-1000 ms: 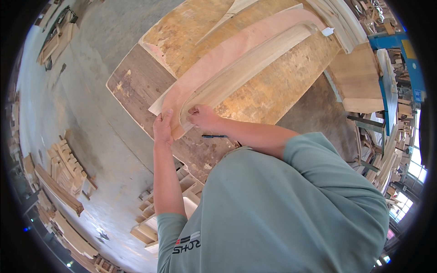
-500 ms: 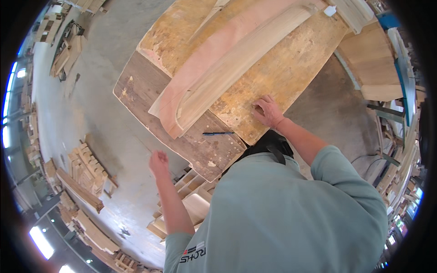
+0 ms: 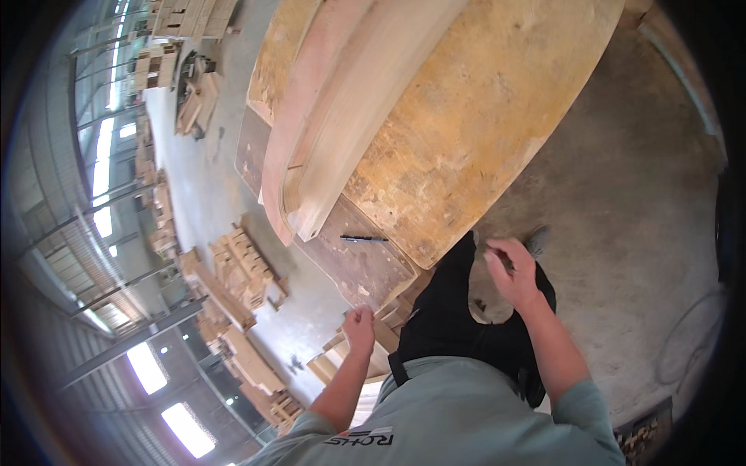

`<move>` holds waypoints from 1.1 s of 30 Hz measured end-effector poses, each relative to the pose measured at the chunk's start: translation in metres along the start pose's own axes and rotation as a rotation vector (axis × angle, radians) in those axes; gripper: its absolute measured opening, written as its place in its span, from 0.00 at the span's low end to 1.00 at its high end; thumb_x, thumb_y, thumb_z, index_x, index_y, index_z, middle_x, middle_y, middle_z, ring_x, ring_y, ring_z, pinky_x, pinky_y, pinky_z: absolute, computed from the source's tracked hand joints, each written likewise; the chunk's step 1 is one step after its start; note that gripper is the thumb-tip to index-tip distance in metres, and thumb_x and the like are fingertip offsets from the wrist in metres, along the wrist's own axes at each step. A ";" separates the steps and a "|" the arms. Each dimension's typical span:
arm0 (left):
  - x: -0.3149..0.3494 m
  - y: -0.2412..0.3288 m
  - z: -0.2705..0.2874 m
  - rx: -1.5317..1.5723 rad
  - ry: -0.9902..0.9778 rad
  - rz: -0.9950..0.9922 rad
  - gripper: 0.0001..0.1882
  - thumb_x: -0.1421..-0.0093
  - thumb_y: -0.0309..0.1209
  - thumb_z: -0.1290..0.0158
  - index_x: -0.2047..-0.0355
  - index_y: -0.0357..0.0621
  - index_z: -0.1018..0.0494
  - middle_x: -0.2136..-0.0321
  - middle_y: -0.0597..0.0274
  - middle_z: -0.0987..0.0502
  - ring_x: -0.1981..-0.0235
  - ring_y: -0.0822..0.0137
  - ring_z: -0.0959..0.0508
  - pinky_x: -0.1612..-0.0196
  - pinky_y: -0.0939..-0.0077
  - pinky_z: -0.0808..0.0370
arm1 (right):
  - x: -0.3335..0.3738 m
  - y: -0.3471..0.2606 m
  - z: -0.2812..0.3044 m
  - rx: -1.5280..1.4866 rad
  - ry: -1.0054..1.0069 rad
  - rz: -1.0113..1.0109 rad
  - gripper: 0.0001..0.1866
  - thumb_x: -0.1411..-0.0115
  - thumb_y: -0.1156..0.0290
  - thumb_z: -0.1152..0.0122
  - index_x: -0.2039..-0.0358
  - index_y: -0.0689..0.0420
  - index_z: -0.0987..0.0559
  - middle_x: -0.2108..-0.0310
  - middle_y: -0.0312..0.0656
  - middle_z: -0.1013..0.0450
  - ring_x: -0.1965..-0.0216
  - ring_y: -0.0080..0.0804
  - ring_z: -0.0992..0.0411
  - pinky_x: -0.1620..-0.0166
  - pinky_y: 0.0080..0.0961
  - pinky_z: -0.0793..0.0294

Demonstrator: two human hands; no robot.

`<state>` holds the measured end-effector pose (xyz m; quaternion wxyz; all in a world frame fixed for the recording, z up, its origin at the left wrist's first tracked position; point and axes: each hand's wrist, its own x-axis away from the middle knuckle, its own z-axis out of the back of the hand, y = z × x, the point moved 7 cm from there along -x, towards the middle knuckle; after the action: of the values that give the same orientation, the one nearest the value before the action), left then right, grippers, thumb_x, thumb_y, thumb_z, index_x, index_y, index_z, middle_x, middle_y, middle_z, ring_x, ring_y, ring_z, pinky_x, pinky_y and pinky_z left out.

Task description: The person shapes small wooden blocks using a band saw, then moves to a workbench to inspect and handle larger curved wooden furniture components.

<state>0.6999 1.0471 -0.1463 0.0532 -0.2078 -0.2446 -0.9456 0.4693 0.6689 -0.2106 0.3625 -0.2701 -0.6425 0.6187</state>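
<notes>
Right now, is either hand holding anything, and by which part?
Nothing visibly held. The right hand is empty, fingers loosely curved; the left hand is partly curled, with nothing showing in it. The pen and curved wooden workpiece lie untouched.

A long, pale curved wooden piece [image 3: 373, 101] lies alongside a pinkish curved board [image 3: 291, 116] on a worn workbench [image 3: 458, 140]. Both run beyond the upper edge; whether they are joined is hard to tell.
</notes>
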 end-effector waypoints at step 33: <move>-0.179 0.194 -0.011 0.977 0.053 0.233 0.16 0.27 0.37 0.54 0.75 0.53 0.32 0.87 0.79 0.34 0.89 0.85 0.33 0.91 0.89 0.44 | 0.170 0.282 -0.109 -0.192 -0.183 -0.666 0.16 0.39 0.68 0.34 0.54 0.65 0.20 0.66 0.52 0.20 0.67 0.41 0.20 0.62 0.34 0.22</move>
<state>0.8975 0.8721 -0.1444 0.2555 -0.1604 -0.6325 -0.7134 0.4268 0.8944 -0.4706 0.4585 -0.0221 -0.7802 0.4250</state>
